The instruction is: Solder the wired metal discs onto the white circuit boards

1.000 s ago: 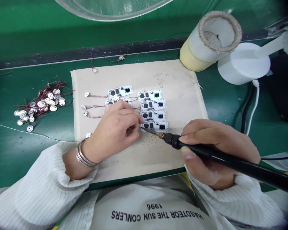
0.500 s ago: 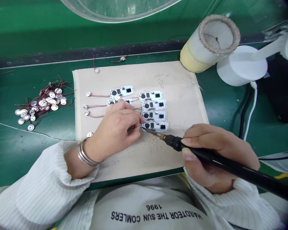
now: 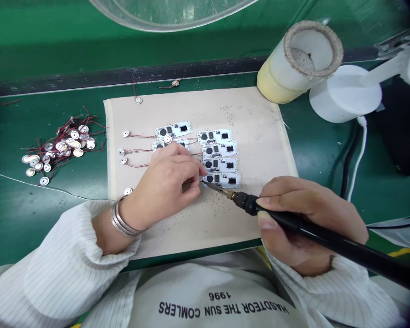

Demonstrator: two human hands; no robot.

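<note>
My right hand (image 3: pixel 307 214) grips a black soldering iron (image 3: pixel 294 225), its tip touching the left end of the nearest white circuit board (image 3: pixel 222 179). My left hand (image 3: pixel 167 182) is closed in a pinch just left of that board, holding a thin wire against it. Three more boards (image 3: pixel 216 149) lie stacked in a column behind it, and two others (image 3: pixel 173 130) sit to the left with red wires and small metal discs (image 3: pixel 125 134) attached. All rest on a beige mat (image 3: pixel 198 109).
A heap of metal discs with red wires (image 3: pixel 59 148) lies on the green bench at left. A yellow-white roll (image 3: pixel 299 59) and a white lamp base (image 3: pixel 345 93) with cable stand at back right. A clear dome edge (image 3: pixel 171 11) hangs above.
The soldering iron's tip has stayed at the nearest board; my right hand shifted slightly lower and right. My left hand keeps its pinch in place.
</note>
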